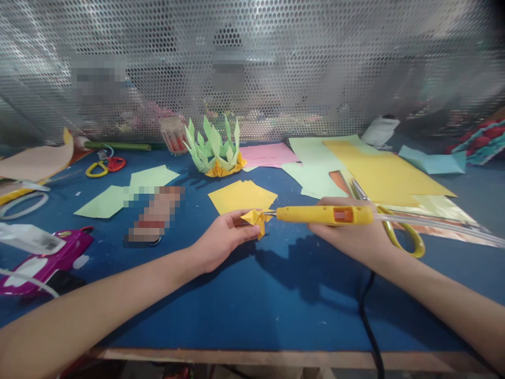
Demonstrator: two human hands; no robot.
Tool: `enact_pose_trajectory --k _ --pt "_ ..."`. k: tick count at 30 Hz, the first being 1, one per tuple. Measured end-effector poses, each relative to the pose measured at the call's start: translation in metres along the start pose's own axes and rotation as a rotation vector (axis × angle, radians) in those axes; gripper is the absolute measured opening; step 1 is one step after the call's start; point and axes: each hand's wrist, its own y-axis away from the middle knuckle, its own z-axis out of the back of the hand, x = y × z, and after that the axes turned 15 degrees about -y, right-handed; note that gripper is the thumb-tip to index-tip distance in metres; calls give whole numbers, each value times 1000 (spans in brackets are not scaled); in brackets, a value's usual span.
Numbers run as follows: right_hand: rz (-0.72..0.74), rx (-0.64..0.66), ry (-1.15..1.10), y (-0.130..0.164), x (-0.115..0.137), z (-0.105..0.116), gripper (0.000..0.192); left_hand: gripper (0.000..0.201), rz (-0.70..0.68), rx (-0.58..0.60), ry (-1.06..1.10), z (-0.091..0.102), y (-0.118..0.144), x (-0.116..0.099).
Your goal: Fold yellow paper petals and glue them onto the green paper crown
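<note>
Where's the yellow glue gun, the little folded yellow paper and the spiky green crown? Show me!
Yellow glue gun (pixel 311 214): head view, on its body's side.
Little folded yellow paper (pixel 258 217): head view, on its middle folds.
Spiky green crown (pixel 214 141): head view, on a tall middle leaf.

- The glue gun (pixel 323 215) looks smooth yellow plastic, with a metal tip (pixel 271 213).
- Behind it, the glue stick (pixel 437 223) is clear and glossy.
- That little folded flower (pixel 256 218) is creased matt paper.
- So is the spiky crown (pixel 213 152), as far as I can see.
- Yellow plastic handles on the scissors (pixel 418 247), shiny metal blades.
- The foil sheet (pixel 447 205) gleams.
- Matt blue top on the desk (pixel 292 316), wooden-looking edge.
- Behind, a perforated metal screen (pixel 276 73) shines.
</note>
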Motion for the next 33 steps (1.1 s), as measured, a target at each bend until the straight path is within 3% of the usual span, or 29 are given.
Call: enact_pose_trajectory --k 33 --pt "16 -44 62 2 3 1 19 32 -18 21 -44 1 -1 2"
